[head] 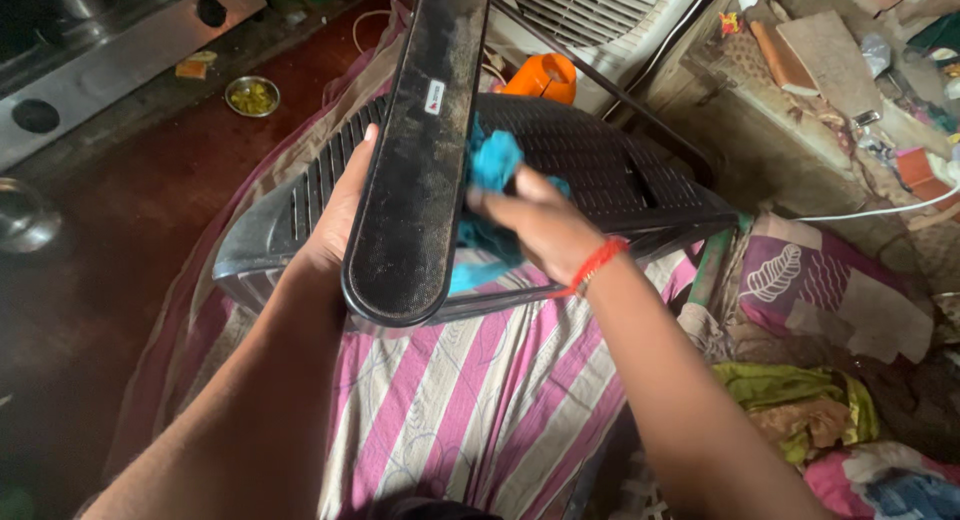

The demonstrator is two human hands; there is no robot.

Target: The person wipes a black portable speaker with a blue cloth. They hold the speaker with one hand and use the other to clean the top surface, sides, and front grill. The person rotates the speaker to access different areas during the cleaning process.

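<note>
The left hand [340, 215] props up a long black plastic panel [420, 150], its palm flat against the left edge and the fingers hidden behind it, so whether they curl round the back cannot be told. The right hand [540, 225], with a red thread [595, 265] at the wrist, has its fingers pressed together around a bunched teal cloth [490, 210], which sits against the right side of the panel. The panel stands tilted, its near rounded end over the edge of a black slatted plastic chair [600, 170] lying on a pink-striped sheet [470, 400]. A risk, as I judge it: the panel is held by one side only, so a firm push from the cloth could swing it left or let the near end slide off the chair. The grey dust on its face may smear rather than lift. A small bowl [252, 96] on the floor at far left and an orange object [545, 77] beyond the chair lie near the panel's fall.
</note>
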